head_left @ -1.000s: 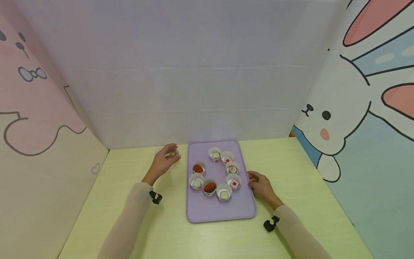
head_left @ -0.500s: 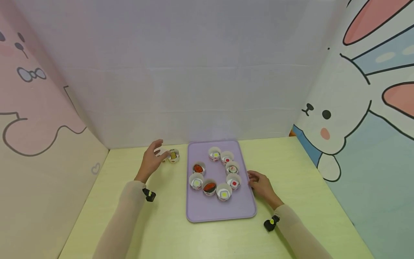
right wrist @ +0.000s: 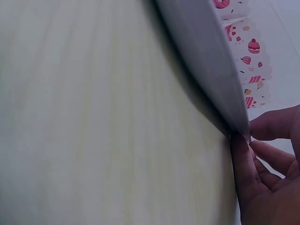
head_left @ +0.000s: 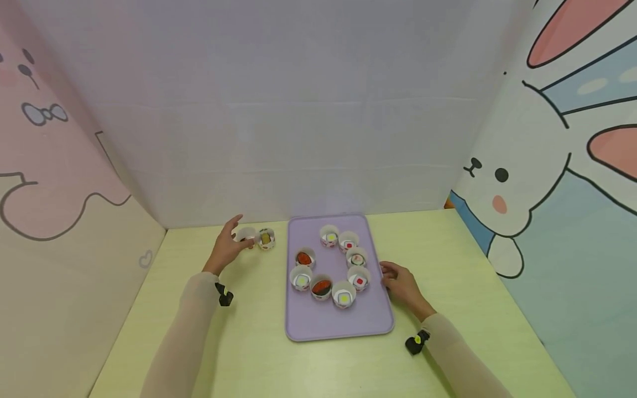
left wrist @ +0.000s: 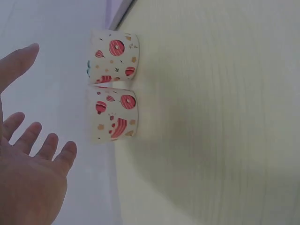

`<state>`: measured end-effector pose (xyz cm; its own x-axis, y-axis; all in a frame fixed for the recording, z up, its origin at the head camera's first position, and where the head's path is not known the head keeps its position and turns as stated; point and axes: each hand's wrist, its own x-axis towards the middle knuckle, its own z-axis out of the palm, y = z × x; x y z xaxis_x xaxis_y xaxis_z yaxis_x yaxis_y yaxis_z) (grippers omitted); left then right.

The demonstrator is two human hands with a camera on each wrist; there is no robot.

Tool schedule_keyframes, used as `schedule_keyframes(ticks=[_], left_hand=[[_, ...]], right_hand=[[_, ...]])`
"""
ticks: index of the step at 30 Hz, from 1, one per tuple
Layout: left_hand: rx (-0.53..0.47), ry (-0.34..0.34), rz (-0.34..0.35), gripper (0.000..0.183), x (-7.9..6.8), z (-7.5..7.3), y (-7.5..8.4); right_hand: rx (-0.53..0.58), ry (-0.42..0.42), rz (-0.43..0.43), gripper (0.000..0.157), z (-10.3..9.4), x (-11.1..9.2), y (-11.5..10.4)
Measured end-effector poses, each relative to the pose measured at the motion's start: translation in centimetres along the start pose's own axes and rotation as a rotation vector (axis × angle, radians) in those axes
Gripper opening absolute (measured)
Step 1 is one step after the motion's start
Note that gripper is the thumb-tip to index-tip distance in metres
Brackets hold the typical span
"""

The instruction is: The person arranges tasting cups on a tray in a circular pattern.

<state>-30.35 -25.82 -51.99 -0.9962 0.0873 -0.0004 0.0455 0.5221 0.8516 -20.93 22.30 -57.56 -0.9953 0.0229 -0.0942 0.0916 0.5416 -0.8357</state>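
Note:
My left hand point(head_left: 225, 246) is spread above and beside two small paper baking cups at the back left of the table. The left cup point(head_left: 246, 233) is partly hidden behind my thumb; the right cup point(head_left: 267, 241) has a yellow-topped piece inside. In the left wrist view the fingers stay apart from both printed cups, the nearer cup point(left wrist: 115, 115) and the farther cup point(left wrist: 115, 56). My right hand point(head_left: 402, 286) pinches the right rim of a purple tray point(head_left: 338, 327); the right wrist view shows fingers on either side of the tray edge point(right wrist: 206, 56).
On the tray several paper cups form a ring, holding sushi-like pieces, among them an orange-topped one point(head_left: 322, 287) and a white one with a red centre point(head_left: 360, 281). Walls with cartoon prints enclose the pale wooden table point(head_left: 458, 276) at back and sides.
My left hand has let go of the yellow-topped cup and drawn back to the left, over the other cup. The right hand has stayed at the tray's rim.

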Motion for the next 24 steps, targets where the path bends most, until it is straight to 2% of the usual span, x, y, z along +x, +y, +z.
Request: schedule_keyframes(ticks=[11,18,24], left_hand=[[-0.056,-0.081,-0.131,0.097,1.8,0.5,-3.7],[-0.044,-0.071,-0.158,0.096,2.7,1.1,-5.1],[0.002,-0.033,-0.170,0.088,3.0,1.5,-5.5]], right_hand=[[-0.025,0.011,-0.015,0.046,0.0,0.3,0.3],[-0.019,0.010,-0.002,0.046,0.0,0.2,0.1],[-0.019,0.015,0.001,0.046,0.0,0.1,0.0]])
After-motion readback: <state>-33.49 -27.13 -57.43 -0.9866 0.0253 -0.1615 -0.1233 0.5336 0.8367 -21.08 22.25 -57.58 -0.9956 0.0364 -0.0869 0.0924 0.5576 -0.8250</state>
